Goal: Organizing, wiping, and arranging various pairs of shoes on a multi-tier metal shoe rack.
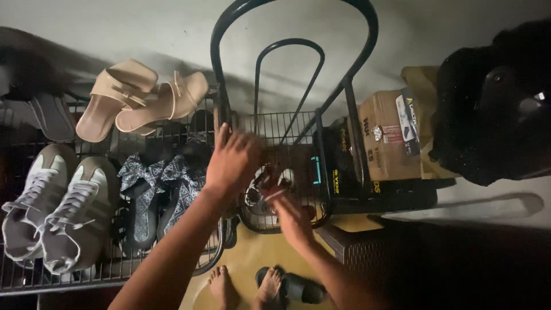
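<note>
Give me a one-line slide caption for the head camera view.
Two bare hands, left and right, reach into a wire shoe rack beside grey sneakers and tan heeled sandals.

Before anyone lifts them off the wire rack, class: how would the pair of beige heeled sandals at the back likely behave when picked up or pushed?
The beige heeled sandals lie tipped on their sides against each other, so a push would probably slide or roll them rather than leave them standing. Their soles look moulded and stiff, so they should keep their shape. The thin straps likely flop. They probably feel light.

Home entryway: wire shoe rack point(34, 275) holding sneakers point(54, 206), sandals point(138, 100), cardboard box point(385, 135)
</note>
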